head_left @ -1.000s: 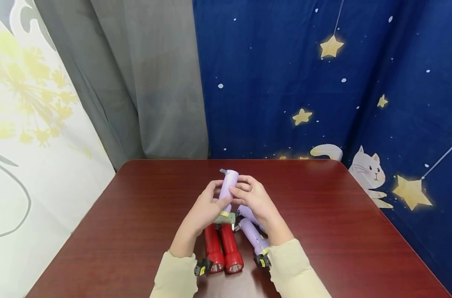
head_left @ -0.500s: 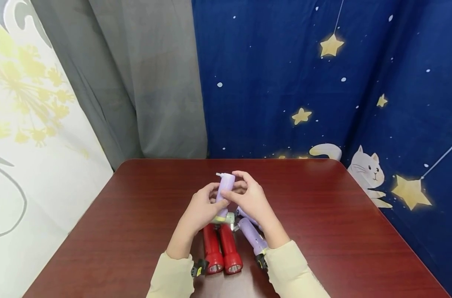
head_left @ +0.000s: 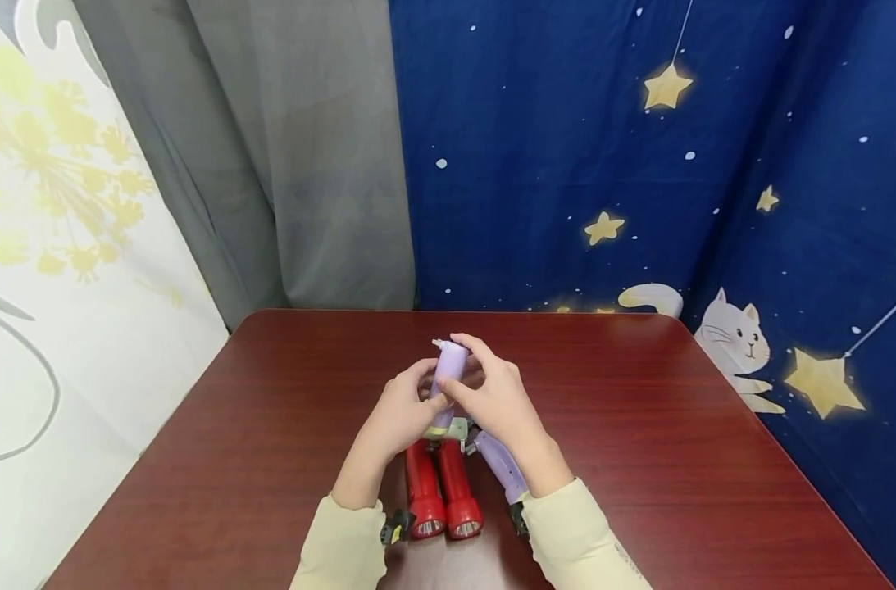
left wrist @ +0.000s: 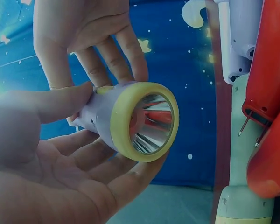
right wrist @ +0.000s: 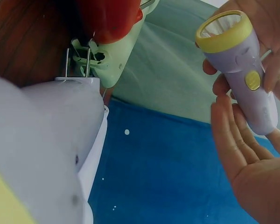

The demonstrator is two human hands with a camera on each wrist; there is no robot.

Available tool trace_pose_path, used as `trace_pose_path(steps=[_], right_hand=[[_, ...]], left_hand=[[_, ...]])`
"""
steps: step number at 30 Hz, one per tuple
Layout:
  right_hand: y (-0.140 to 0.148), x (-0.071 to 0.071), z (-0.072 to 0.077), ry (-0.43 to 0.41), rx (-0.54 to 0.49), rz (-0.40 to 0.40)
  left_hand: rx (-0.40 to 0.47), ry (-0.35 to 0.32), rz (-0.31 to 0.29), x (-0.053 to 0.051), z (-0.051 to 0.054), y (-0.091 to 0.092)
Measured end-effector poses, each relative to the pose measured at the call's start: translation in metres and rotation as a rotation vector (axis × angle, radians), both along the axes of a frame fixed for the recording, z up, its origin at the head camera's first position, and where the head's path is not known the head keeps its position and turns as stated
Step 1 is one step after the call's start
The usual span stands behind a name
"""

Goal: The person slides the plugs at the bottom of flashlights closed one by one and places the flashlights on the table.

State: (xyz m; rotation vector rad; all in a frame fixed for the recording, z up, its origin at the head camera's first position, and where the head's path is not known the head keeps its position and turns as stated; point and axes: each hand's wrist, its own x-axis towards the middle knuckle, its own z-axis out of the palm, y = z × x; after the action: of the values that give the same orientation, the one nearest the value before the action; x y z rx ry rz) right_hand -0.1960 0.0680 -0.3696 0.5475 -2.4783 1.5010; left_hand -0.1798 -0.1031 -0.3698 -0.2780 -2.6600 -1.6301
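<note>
A light purple flashlight [head_left: 449,365] with a yellow rim is held up above the table, its tail end upward and metal prongs sticking out to the left. My left hand [head_left: 396,410] grips its body, thumb in front and fingers behind. With thumb on the body and index finger at the tail end, my right hand [head_left: 501,401] pinches it too. In the left wrist view the flashlight's reflector [left wrist: 151,123] faces the camera. The right wrist view shows the yellow switch [right wrist: 253,80] on its side.
Two red flashlights [head_left: 421,483] lie side by side on the brown table [head_left: 285,426]. A pale green flashlight [head_left: 458,428] lies across their far ends. Another purple flashlight [head_left: 501,463] lies to the right, partly behind the right wrist. Curtains [head_left: 507,164] hang behind the table.
The held flashlight has come slightly lower and toward the left. My right index finger has moved up to its tail end, and the right thumb has shifted left across the body.
</note>
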Motion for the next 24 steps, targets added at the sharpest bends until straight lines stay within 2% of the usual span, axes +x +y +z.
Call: trace_pose_path(steps=[13, 24], right_hand=[[0.0006, 0.0008, -0.0021, 0.096, 0.073, -0.057], [-0.0001, 0.0012, -0.0036, 0.151, 0.097, -0.084]], left_hand=[[0.014, 0.012, -0.013, 0.0039, 0.0017, 0.0011], [-0.020, 0.024, -0.045, 0.0060, 0.0008, 0.0009]])
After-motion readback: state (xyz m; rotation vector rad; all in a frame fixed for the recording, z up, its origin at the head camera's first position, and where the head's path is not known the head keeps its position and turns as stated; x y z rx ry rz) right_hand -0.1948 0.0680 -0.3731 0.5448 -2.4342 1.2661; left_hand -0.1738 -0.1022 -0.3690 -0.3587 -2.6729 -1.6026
